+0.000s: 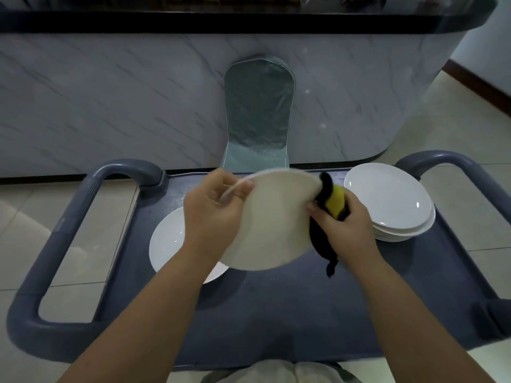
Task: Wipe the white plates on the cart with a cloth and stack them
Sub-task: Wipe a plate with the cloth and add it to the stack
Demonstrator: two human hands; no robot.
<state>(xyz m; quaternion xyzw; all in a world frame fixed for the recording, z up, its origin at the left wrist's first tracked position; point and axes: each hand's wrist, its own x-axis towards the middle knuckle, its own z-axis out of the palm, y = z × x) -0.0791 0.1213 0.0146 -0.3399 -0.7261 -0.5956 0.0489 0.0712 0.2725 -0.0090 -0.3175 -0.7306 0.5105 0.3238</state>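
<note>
Leaning plate (273, 217) spans left grip (213, 211), right grip (343, 225) (cloth (336, 201)).

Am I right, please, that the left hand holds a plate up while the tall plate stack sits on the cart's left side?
Not quite: the head view shows the tall plate stack on the cart's right side; the left hand does hold a plate up.

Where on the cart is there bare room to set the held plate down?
The near half of the cart top is bare, from the lying plate to the near edge. A smaller patch lies nearer than the stack, by the right rim. Crowded: the far middle, where the left hand holds the lifted plate and the right hand the cloth.
</note>
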